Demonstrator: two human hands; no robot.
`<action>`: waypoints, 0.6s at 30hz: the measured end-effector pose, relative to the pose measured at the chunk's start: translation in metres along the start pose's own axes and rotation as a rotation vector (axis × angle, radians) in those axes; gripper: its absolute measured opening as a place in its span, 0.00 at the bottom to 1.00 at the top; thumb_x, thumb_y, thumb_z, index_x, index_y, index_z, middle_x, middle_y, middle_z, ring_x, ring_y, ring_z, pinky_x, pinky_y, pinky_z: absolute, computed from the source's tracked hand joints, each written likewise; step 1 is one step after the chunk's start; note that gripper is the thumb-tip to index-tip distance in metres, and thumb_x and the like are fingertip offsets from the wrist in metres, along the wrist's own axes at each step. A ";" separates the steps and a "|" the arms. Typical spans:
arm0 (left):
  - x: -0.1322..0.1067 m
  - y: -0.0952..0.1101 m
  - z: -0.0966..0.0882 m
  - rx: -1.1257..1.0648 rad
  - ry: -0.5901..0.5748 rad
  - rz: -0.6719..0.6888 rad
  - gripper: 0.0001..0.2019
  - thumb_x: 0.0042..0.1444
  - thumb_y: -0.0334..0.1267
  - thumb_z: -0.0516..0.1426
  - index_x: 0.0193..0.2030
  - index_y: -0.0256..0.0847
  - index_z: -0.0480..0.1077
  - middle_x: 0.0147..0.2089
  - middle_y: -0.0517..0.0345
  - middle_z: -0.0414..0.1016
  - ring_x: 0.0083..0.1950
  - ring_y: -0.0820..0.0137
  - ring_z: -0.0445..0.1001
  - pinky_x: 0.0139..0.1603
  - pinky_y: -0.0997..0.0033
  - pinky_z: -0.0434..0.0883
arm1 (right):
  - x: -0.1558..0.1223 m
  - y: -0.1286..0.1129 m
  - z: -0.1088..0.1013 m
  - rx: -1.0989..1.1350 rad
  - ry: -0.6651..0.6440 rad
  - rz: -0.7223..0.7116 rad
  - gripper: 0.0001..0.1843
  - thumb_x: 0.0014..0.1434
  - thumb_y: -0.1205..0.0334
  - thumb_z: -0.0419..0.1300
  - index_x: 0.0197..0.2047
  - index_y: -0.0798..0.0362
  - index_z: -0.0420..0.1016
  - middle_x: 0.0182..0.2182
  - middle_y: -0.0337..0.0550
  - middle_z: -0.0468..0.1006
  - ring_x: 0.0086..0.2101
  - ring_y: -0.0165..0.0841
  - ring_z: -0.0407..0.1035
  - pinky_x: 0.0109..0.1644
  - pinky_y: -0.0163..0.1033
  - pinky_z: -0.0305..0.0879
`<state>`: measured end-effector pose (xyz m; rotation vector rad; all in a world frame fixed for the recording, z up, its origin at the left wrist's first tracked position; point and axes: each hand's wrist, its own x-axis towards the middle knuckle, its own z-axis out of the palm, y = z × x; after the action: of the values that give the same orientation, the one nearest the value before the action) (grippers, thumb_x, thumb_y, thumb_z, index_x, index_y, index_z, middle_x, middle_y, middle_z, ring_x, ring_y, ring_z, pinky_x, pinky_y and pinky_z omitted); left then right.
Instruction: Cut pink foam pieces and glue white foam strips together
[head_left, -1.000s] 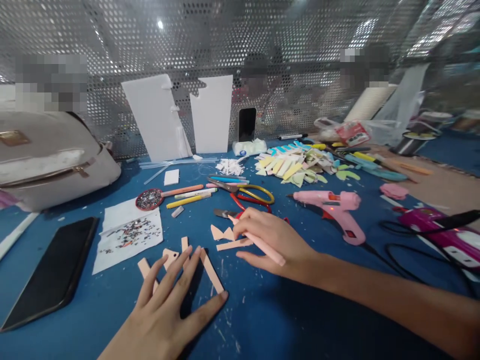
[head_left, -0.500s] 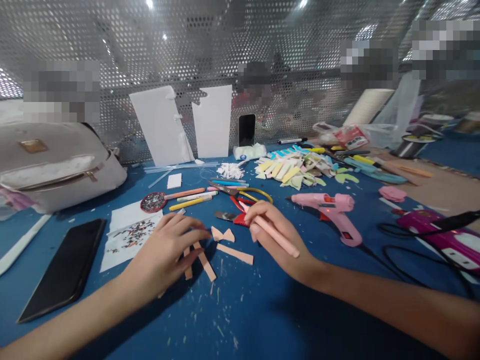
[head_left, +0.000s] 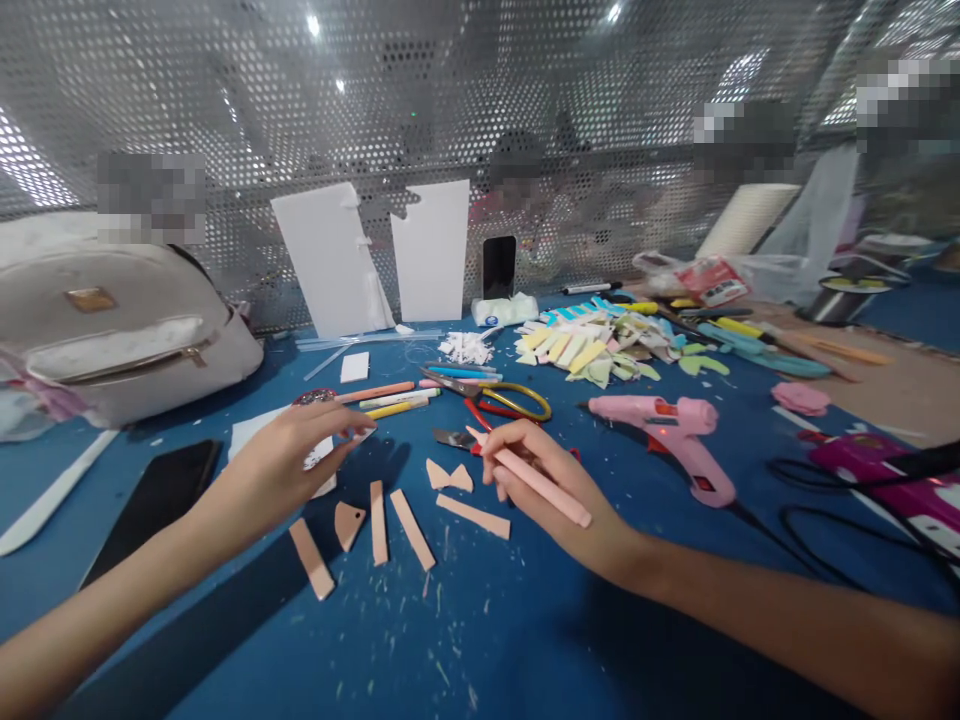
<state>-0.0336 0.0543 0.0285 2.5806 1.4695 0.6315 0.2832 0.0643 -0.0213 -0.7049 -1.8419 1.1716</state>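
My right hand [head_left: 551, 480] holds a pink marker [head_left: 540, 484] like a pen, its tip pointing up and left over the table. My left hand [head_left: 289, 455] hovers above a white paper sheet [head_left: 251, 428], thumb and fingers drawn together at a small white piece [head_left: 366, 434], too small to name. Several peach strips, among them a short strip [head_left: 311, 560] and another strip [head_left: 474, 515], lie between and below my hands. Beside them are a peach fan-shaped piece [head_left: 349, 525] with a dark dot and a bow-shaped piece [head_left: 448, 476]. Red pliers [head_left: 454, 438] lie partly hidden behind my right hand.
Yellow-handled scissors [head_left: 517, 400] and several markers [head_left: 397, 408] lie ahead. A pink glue gun [head_left: 667, 430] and purple power strip [head_left: 885, 470] with cables are right. Left are a dark phone [head_left: 150, 510] and backpack [head_left: 135, 330]. Paper scraps [head_left: 600, 340] pile up behind.
My left hand has moved left and up from the peach strips to the small white piece, uncovering the strips and the dotted piece. My right hand keeps the marker, nearly still. The view shifted slightly.
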 end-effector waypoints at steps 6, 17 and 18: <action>-0.058 -0.013 0.008 -0.039 -0.038 -0.019 0.12 0.69 0.38 0.52 0.54 0.50 0.73 0.51 0.55 0.80 0.52 0.62 0.79 0.52 0.64 0.75 | 0.005 -0.001 0.001 -0.002 -0.055 0.033 0.06 0.72 0.60 0.55 0.50 0.46 0.71 0.35 0.38 0.76 0.35 0.30 0.72 0.39 0.34 0.69; -0.048 0.001 0.013 -0.078 -0.156 -0.006 0.13 0.66 0.37 0.54 0.55 0.50 0.72 0.50 0.53 0.80 0.50 0.60 0.77 0.51 0.59 0.72 | 0.029 -0.035 -0.010 -0.191 0.012 -0.045 0.17 0.74 0.51 0.52 0.41 0.51 0.76 0.34 0.43 0.75 0.30 0.32 0.71 0.37 0.39 0.71; -0.050 0.001 0.012 -0.076 -0.154 -0.014 0.13 0.67 0.38 0.53 0.56 0.50 0.72 0.49 0.54 0.80 0.49 0.60 0.77 0.50 0.60 0.72 | 0.031 -0.040 -0.013 -0.189 0.021 -0.039 0.17 0.74 0.51 0.52 0.41 0.51 0.76 0.33 0.42 0.75 0.30 0.32 0.71 0.38 0.39 0.71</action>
<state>-0.0499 0.0128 0.0028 2.4977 1.3865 0.4653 0.2778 0.0784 0.0286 -0.7803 -1.9577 0.9701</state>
